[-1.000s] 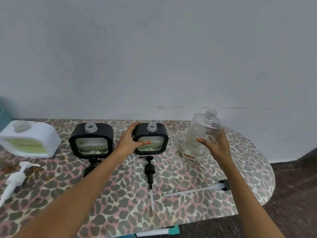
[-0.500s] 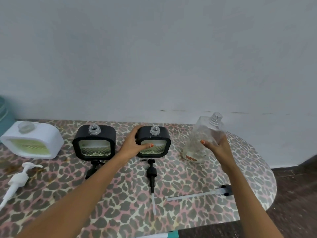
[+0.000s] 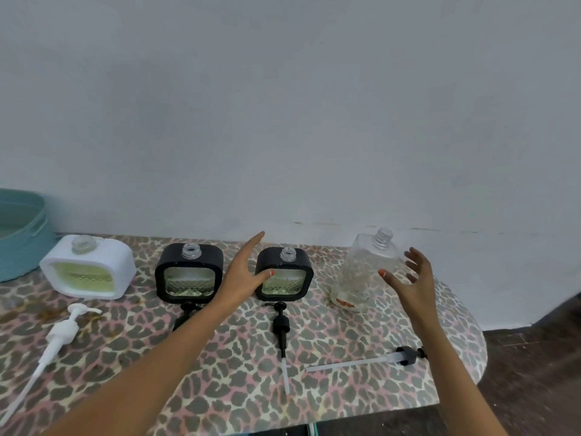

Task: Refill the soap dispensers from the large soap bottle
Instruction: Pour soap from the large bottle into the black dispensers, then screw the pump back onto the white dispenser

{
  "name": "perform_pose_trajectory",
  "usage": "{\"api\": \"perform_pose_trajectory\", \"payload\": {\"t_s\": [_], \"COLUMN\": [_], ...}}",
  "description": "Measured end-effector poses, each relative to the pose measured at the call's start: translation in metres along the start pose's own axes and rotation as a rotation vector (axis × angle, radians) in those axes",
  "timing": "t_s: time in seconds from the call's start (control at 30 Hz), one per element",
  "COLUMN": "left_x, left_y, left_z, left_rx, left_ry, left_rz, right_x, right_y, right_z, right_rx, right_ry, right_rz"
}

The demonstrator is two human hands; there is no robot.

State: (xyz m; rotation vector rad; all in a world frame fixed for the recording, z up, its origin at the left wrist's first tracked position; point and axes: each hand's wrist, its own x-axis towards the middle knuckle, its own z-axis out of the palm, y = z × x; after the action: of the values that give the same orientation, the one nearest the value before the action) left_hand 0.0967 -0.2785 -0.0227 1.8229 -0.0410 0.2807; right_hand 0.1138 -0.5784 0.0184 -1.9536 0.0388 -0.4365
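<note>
Three uncapped soap dispensers stand in a row on the leopard-print table: a white dispenser at the left, a black dispenser in the middle, a second black dispenser to its right. The large clear soap bottle stands upright at the right, nearly empty, uncapped. My left hand hovers with straight fingers between the two black dispensers, thumb by the right one. Beside the bottle, my right hand is spread and holds nothing.
A white pump lies at the front left. Black pumps lie before the middle dispenser and the right one. A long-tubed black pump lies near the right edge. A teal basket sits at the far left. The wall is close behind.
My left hand has let go of the right black dispenser and straightened its fingers. My right hand has released the clear bottle, which now stands upright on its own.
</note>
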Motion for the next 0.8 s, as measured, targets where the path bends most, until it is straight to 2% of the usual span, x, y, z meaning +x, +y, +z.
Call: {"api": "perform_pose_trajectory", "payload": {"t_s": [0.13, 0.23, 0.43, 0.8], "left_x": [-0.012, -0.028, -0.058, -0.097], "left_y": [0.011, 0.018, 0.016, -0.002], "left_z": [-0.012, -0.026, -0.074, -0.209], "left_rx": [-0.058, -0.056, -0.007, 0.098], "left_ry": [0.009, -0.008, 0.011, 0.305], "left_rz": [0.063, 0.075, 0.084, 0.058], "right_x": [-0.027, -0.05, -0.091, -0.155], "right_y": [-0.012, -0.024, -0.056, -0.122], "right_z": [0.008, 0.026, 0.084, 0.222], "right_rx": [-0.021, -0.021, -0.034, 0.01], "right_ry": [0.103, 0.088, -0.085, -0.426], "right_rz": [-0.035, -0.086, -0.16, -0.176]}}
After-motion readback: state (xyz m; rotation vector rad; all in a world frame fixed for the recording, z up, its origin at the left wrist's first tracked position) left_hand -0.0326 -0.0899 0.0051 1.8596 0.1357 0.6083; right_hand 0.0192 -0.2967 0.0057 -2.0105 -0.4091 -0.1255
